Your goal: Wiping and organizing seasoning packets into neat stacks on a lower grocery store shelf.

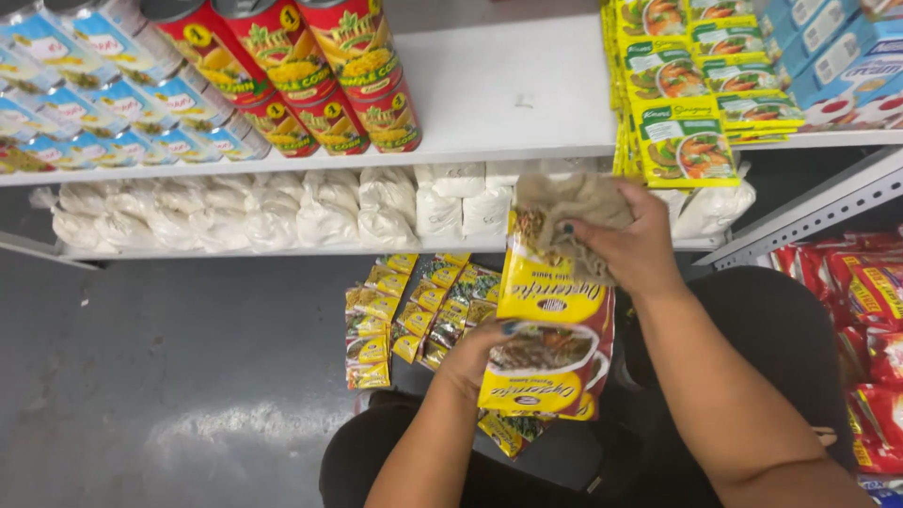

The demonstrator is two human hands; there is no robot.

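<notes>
My left hand (pixel 482 356) grips the lower part of a stack of yellow and dark red sauce sachets (pixel 550 325), held upright over my lap. My right hand (pixel 632 246) presses a crumpled beige cloth (pixel 572 209) against the top of those sachets. Both hands are in front of a white shelf.
On the white shelf (pixel 508 89) stand red corn cans (pixel 310 75), blue and white tins (pixel 85 85) and yellow-green soup packets (pixel 682 94). White bagged goods (pixel 282 212) fill the lower shelf. Small yellow sachets (pixel 414 306) lie on the grey floor. Red packets (pixel 870 320) sit at the right.
</notes>
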